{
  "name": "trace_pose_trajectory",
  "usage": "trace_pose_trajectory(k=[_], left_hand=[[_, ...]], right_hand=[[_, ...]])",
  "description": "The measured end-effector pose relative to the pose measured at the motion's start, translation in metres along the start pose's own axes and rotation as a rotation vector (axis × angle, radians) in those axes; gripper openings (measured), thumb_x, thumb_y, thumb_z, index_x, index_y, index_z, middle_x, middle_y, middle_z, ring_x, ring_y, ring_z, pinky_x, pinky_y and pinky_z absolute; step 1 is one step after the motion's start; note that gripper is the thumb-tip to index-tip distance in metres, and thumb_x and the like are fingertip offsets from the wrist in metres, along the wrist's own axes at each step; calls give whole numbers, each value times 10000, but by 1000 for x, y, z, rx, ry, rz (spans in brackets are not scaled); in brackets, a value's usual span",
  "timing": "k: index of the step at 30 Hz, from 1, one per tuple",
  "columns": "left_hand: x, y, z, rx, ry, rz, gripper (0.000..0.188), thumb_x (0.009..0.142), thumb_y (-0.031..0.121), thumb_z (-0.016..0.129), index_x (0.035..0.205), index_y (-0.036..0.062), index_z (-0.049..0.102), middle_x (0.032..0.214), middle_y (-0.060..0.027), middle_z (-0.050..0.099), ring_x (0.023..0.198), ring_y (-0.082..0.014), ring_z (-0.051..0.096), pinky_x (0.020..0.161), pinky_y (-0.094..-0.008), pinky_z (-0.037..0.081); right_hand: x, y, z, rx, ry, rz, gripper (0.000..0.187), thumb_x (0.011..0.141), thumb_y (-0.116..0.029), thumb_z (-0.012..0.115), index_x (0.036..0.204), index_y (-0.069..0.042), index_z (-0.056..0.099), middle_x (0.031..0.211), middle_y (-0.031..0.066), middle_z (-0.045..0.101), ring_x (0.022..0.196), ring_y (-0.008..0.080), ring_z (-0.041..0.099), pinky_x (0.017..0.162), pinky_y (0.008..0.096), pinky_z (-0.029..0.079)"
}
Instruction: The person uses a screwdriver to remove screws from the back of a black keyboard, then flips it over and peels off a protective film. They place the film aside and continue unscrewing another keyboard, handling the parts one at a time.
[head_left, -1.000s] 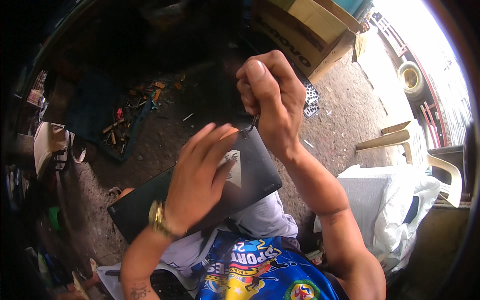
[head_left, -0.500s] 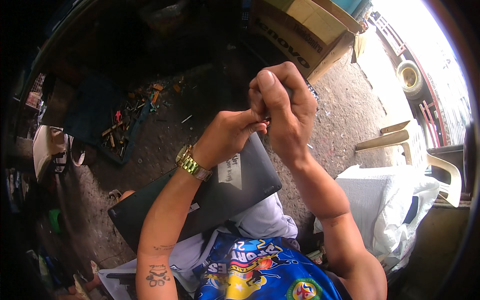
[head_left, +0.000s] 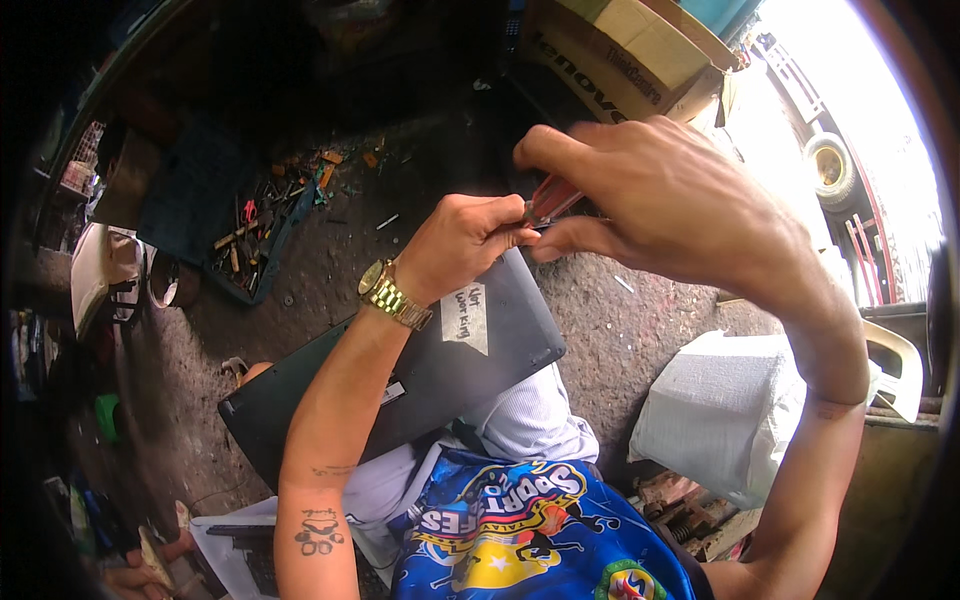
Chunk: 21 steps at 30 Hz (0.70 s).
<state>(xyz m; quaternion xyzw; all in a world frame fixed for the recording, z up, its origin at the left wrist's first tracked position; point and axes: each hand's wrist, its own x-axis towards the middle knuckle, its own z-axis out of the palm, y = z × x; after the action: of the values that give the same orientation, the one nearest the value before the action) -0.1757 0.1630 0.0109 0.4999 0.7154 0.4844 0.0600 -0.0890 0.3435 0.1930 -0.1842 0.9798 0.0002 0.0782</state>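
A dark laptop (head_left: pixel 522 322) lies across my lap, its underside up, with a pale tape label stuck on it. Above its far edge my left hand (head_left: pixel 455 245) is closed, thumb and fingers pinching the near end of a red-handled tool (head_left: pixel 552 198). The tool's exact kind is hard to make out. My right hand (head_left: pixel 690 200), slightly blurred, arches over the red handle with thumb and forefinger spread to either side of it. Its other fingers are partly hidden behind the hand. A gold watch (head_left: pixel 392 295) circles my left wrist.
An opened cardboard box (head_left: pixel 610 65) stands at the far right. To the left, a dark tray (head_left: pixel 262 285) holds several loose tools, with scraps scattered beyond it. On the right are a white sack (head_left: pixel 715 400) and a cream plastic chair (head_left: pixel 900 365).
My right hand has gone from a closed fist to spread fingers and swung rightward, baring the red-handled tool. My left hand keeps its pinch almost in place.
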Motion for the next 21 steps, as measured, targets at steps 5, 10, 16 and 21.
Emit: trace_pose_trajectory(k=[5,10,16,21], left_hand=[[0,12,4,2,102,138,182,916,137,821,962,-3,713,798,-174,706,672,-306,698,609,-376,523],[5,18,2,-6,18,31,186,921,123,814,978,-37,738,878,-203,750,777,-309,761,652,-351,562],[9,22,5,-15,35,48,174,918,126,818,938,-20,726,868,-178,764,757,-256,767,658,-332,566],[14,26,1,9,0,46,142,938,100,788,1005,-10,729,895,-171,777,803,-261,784,687,-341,582]], right_hand=[[-2,-9,0,-27,132,-197,282,1035,-338,645,1049,-64,581,833,163,656,829,402,701,719,507,527],[-7,-2,-1,-60,-12,38,251,975,-235,714,1085,-50,584,914,152,663,853,392,711,734,498,544],[-19,0,-9,-127,93,-208,251,985,-275,711,1058,-55,613,830,146,675,799,356,722,729,491,544],[-22,1,-16,-139,26,-76,246,981,-305,696,1091,-90,651,933,150,673,906,340,719,750,475,532]])
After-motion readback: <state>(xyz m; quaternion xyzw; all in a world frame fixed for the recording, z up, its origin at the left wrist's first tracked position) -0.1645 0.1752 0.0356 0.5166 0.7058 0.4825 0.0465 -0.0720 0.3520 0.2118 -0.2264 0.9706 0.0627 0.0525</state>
